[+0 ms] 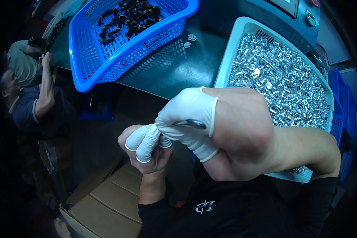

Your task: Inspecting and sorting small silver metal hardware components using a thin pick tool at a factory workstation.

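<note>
My right hand (210, 131), in white finger cots, reaches across in front of me with fingers closed. A dark, shiny, rounded metal piece (194, 123) shows between its fingers; the rest of it is hidden. My left hand (146, 148), also in white finger cots, is closed in a pinch against the right fingertips. What lies between the left fingers is too covered to make out. Both hands are in the air off the table's near edge. Close beyond the right hand is a pale green plastic basket (225, 63) full of small silver metal parts (281, 79).
A blue perforated basket (123, 65) with black, yellow-tied cable bundles (133, 18) stands on the dark green table (174, 77). Small white pieces (189, 39) lie nearby. A machine (305, 27) stands behind the pale basket. Cardboard boxes (107, 202) sit lower left; another person (35, 95) works at far left.
</note>
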The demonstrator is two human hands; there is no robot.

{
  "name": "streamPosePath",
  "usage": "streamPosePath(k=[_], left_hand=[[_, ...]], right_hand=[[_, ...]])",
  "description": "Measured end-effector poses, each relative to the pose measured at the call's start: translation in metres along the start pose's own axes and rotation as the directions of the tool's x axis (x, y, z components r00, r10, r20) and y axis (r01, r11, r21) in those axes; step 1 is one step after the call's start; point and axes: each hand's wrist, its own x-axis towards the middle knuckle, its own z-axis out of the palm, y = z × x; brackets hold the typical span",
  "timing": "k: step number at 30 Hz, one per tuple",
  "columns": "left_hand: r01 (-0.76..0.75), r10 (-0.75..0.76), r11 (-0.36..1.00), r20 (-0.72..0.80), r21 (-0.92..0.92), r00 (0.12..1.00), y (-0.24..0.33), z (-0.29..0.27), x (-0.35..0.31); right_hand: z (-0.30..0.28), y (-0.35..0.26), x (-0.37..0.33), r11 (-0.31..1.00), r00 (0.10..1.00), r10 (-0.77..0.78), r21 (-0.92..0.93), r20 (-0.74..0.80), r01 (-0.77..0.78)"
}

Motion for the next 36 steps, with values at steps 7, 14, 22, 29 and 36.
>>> streamPosePath(k=[7, 14, 22, 29, 36], left_hand=[[-0.011, 0.011, 0.999, 0.000, 0.032, 1.000, -0.001, 0.004, 0.000], [0.023, -0.021, 1.000, -0.113, 0.018, 0.993, 0.002, 0.010, 0.025], [0.165, -0.181, 0.982, -0.209, -0.090, 0.961, 0.007, 0.024, 0.030], [0.135, -0.134, 0.991, -0.176, -0.003, 0.975, 0.009, 0.027, 0.042], [0.233, -0.240, 0.970, -0.158, -0.064, 0.958, -0.008, 0.033, 0.024]], right_hand=[[-0.002, 0.003, -0.003, 0.999, 0.999, -0.034, -0.009, -0.029, 0.033], [-0.006, -0.007, -0.006, 0.983, 0.987, -0.146, -0.098, 0.067, 0.152], [-0.004, -0.007, -0.011, 0.924, 0.944, -0.309, -0.202, 0.111, 0.326], [-0.017, -0.011, -0.013, 0.902, 0.929, -0.332, -0.231, 0.165, 0.364], [-0.041, -0.049, -0.005, 0.990, 0.984, 0.070, -0.136, 0.163, -0.048]])
